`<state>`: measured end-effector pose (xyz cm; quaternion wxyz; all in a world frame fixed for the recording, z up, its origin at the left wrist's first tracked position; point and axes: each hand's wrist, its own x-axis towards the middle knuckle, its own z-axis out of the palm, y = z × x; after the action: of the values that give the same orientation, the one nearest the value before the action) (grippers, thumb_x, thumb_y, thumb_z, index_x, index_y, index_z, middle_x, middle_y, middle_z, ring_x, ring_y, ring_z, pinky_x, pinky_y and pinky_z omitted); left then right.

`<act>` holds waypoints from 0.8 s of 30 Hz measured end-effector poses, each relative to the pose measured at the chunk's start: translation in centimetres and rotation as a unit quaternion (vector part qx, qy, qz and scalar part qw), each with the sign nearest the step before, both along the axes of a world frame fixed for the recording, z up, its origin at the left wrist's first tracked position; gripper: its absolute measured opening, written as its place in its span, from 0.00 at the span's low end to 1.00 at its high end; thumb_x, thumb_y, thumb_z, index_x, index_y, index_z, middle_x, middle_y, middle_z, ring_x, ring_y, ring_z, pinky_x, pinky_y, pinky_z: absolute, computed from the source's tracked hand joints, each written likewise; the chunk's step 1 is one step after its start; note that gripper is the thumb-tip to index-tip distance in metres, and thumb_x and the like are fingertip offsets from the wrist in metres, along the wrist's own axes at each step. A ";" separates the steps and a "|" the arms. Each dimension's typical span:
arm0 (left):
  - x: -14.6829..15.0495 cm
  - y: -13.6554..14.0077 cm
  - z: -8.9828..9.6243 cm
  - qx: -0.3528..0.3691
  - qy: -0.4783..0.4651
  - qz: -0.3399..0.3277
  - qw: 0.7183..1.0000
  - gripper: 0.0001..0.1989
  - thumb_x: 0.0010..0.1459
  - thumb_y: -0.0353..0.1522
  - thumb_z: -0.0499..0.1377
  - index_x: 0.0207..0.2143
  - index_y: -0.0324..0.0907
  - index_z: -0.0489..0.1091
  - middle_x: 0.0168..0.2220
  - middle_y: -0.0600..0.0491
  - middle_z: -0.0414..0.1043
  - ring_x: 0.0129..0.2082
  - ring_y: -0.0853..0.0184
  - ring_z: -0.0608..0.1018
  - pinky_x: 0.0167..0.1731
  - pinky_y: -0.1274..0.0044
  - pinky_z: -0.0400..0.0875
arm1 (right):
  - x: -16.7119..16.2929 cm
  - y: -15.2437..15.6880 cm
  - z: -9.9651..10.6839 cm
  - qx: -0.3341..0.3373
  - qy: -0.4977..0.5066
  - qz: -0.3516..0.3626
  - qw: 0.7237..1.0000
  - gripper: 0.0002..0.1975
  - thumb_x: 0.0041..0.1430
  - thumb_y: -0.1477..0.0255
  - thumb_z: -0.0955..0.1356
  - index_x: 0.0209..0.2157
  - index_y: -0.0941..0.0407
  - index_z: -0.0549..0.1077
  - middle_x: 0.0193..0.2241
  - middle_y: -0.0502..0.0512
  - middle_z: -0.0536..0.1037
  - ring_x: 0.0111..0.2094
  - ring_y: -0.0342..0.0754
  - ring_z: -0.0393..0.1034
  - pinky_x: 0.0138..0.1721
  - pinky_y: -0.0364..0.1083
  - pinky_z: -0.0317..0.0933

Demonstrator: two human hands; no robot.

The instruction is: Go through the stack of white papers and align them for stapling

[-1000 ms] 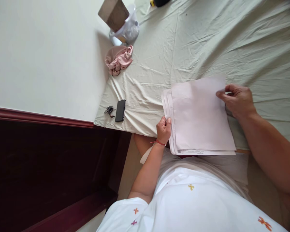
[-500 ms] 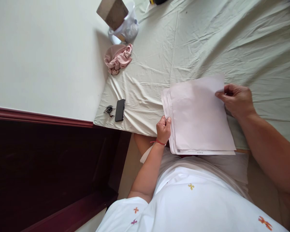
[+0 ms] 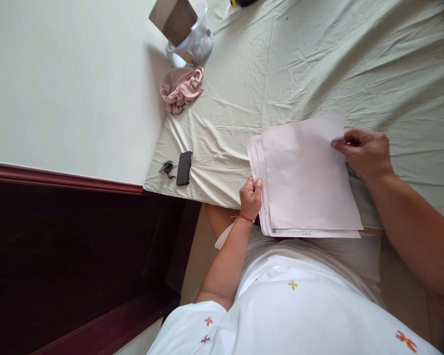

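Gripping paper from both sides in the head view, the left hand (image 3: 250,198) pinches the stack (image 3: 256,160) at its left edge; the right hand (image 3: 368,154) pinches the top sheet (image 3: 307,177) near its far right corner. Between them, the sheet's long axis runs near to far, overlapping the cloth's (image 3: 222,167) near edge.

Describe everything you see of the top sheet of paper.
The top sheet looks like thin paper, pale with a faint pinkish cast, roughly rectangular, with no print visible on its upper face. The right hand pinches its right edge near the far corner. It overlies other sheets, whose left edges and a near strip stay uncovered, at the near edge of the greenish cloth.
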<state>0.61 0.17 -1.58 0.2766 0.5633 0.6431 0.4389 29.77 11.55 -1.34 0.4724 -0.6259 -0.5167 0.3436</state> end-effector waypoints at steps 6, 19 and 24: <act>0.0 0.0 0.0 -0.004 0.001 0.003 1.000 0.17 0.69 0.43 0.54 0.29 0.44 0.62 0.25 0.59 0.59 0.27 0.70 0.63 0.33 0.76 0.60 | 0.0 -0.1 0.5 0.001 -0.039 -0.010 0.999 0.08 0.47 0.65 0.74 0.28 0.56 0.78 0.23 0.46 0.71 0.26 0.40 0.60 0.32 0.44 0.55; 0.0 0.0 -0.1 -0.005 0.001 0.007 1.000 0.18 0.68 0.45 0.54 0.29 0.44 0.64 0.25 0.58 0.61 0.27 0.70 0.65 0.33 0.77 0.62 | 0.1 0.1 0.7 0.006 -0.092 -0.020 0.996 0.07 0.44 0.65 0.74 0.26 0.54 0.79 0.24 0.49 0.75 0.28 0.45 0.65 0.38 0.48 0.62; 0.0 0.1 0.0 -0.008 0.003 0.006 1.000 0.17 0.69 0.44 0.55 0.29 0.44 0.64 0.24 0.58 0.61 0.27 0.70 0.64 0.33 0.77 0.62 | 0.2 0.2 0.6 0.006 -0.111 -0.021 0.994 0.07 0.44 0.65 0.73 0.27 0.53 0.80 0.26 0.50 0.76 0.30 0.47 0.67 0.43 0.50 0.63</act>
<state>0.62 0.23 -1.62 0.2761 0.5588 0.6507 0.4337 29.99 11.76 -0.79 0.4233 -0.6682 -0.5546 0.2585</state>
